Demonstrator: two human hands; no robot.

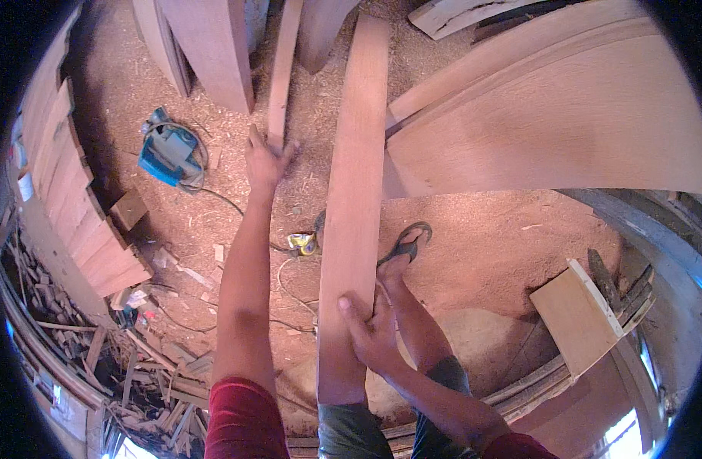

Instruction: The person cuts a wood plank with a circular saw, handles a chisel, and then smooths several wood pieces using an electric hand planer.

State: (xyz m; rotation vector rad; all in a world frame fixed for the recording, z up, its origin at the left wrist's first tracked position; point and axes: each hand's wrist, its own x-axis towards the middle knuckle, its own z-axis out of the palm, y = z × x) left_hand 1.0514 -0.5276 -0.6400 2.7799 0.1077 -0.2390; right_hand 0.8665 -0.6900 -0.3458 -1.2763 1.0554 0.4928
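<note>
Head view: I logged the right hand (pixel 372 333) pinching the long board (pixel 355 153) at frame centre, its long axis upward from the thumb; the left hand (pixel 267 162), fingers spread, met the narrow strip's (pixel 284 76) lower end.

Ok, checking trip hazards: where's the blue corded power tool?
In the head view, the blue corded power tool lies upper left on the dusty floor, left of the left hand.

We are in woodworking shop. Floor (pixel 511 237) strewn with sawdust (pixel 213 99); blue corded electric planer (pixel 168 155) and what looks like yellow tape measure (pixel 302 244) lie there. We see wide boards (pixel 209 53) at far side, broad wooden panel (pixel 550 115) at right, jumbled offcuts (pixel 156 417) at lower left.
</note>
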